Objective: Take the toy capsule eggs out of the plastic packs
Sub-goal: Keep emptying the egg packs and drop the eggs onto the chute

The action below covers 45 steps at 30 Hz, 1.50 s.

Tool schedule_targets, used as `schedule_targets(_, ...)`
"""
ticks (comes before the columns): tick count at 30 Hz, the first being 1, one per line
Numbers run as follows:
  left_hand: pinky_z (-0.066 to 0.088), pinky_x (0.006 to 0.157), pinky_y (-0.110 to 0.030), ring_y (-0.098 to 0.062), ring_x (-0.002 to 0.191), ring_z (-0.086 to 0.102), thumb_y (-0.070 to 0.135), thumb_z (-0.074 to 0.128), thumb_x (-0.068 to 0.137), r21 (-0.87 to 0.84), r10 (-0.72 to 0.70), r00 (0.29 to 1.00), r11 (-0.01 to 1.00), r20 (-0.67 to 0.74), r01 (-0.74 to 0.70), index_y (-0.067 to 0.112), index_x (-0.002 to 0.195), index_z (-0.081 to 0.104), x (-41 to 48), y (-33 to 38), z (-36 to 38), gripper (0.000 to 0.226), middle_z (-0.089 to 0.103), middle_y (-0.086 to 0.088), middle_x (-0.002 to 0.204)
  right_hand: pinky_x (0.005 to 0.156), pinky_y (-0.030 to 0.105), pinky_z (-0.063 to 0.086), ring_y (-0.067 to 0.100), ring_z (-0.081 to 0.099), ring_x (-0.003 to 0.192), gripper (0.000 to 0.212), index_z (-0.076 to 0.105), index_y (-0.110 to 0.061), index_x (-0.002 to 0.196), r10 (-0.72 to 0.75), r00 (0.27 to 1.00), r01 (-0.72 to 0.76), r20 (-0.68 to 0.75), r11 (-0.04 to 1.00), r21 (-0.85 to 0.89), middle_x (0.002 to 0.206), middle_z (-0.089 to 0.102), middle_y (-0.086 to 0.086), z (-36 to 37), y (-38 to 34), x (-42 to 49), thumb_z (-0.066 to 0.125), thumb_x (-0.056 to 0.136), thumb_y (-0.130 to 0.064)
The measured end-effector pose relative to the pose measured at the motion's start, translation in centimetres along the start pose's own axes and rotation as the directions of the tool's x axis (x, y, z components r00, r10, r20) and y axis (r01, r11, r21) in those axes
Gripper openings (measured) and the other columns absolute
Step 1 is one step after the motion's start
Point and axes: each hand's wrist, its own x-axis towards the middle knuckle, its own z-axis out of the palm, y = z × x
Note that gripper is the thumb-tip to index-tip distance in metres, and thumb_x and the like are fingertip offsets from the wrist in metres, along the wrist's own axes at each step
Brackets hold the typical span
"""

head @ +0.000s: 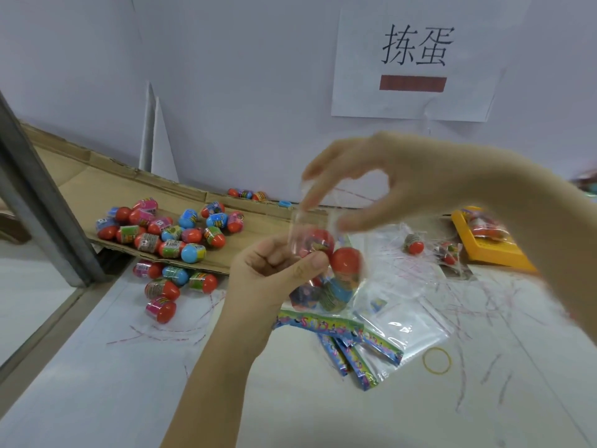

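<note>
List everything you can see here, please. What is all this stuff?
eggs: a pile, too many to count, red with blue, pink or green, on cardboard and table, left
cardboard: one, brown, flat, by the wall, left
pack: one, clear, eggs inside, held up at centre
empty packs: several, clear with colourful headers, table centre
ties: many, red and white, scattered on table
rubber band: one, yellow, right of empty packs
tray: one, yellow, far right
sign: one, white paper, on wall
left hand: grips pack
right hand: blurred, seems to pinch pack's top
</note>
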Motion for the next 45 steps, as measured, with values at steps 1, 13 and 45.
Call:
schedule_targets(1, 0.053, 0.05, -0.027, -0.018, 0.056, 0.063, 0.026, 0.088, 0.052, 0.003, 0.012, 1.0, 1.0, -0.024, -0.012, 0.025, 0.085, 0.079, 0.0, 0.0, -0.1, 0.035, 0.073, -0.003, 0.071, 0.093, 0.031, 0.05, -0.001, 0.058, 0.109, 0.03, 0.065, -0.043, 0.108, 0.012, 0.997, -0.007, -0.082, 0.998, 0.057, 0.115, 0.063, -0.021, 0.2, 0.3, -0.2, 0.071, 0.08, -0.034)
schedule_targets(13, 0.06, 0.065, -0.029, -0.015, 0.075, 0.072, 0.031, 0.082, 0.06, -0.069, 0.012, 0.992, 0.997, -0.125, -0.021, 0.026, 0.09, 0.078, -0.1, 0.1, 0.6, 0.03, 0.076, -0.003, 0.085, 0.07, 0.03, 0.058, 0.018, 0.071, 0.072, 0.045, 0.075, -0.028, 0.094, 0.354, 0.86, 0.008, -0.368, 0.712, 0.702, 0.084, 0.076, 0.006, 10.0, 3.8, -3.1, 0.086, 0.053, -0.043)
schedule_targets(45, 0.05, 0.049, -0.015, -0.005, 0.056, 0.064, 0.047, 0.064, 0.076, 0.13, 0.158, 0.887, 0.985, -0.434, -0.112, 0.031, 0.075, 0.079, 0.1, -1.0, 1.3, 0.022, 0.073, 0.005, 0.071, 0.044, 0.023, 0.048, 0.014, 0.056, 0.043, 0.024, 0.076, -0.017, 0.07, 0.552, 0.748, 0.014, -0.369, 0.542, 0.84, 0.062, 0.069, 0.004, 10.2, 4.8, -2.6, 0.079, 0.057, -0.037)
